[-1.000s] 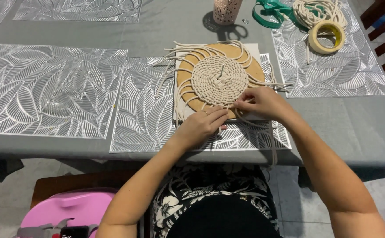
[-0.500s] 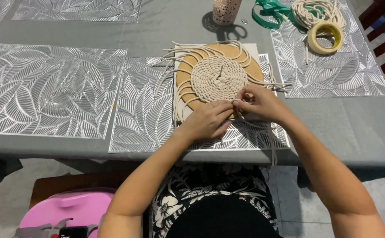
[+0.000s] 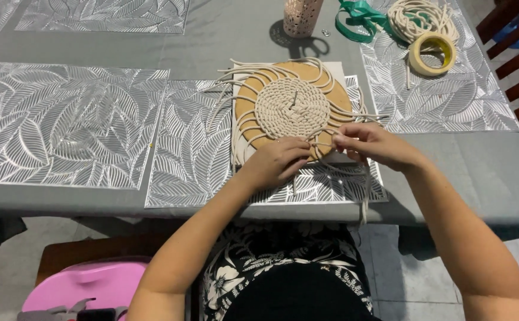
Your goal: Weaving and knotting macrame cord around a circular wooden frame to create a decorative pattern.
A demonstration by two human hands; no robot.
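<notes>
Hands (image 3: 325, 151) knotting cord (image 3: 292, 107), grey table (image 3: 212, 41)

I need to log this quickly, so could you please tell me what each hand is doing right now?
Left hand: closed, pinching a cream cord.
Right hand: closed, pinching the same cord at the edge of the woven round mat.
</notes>
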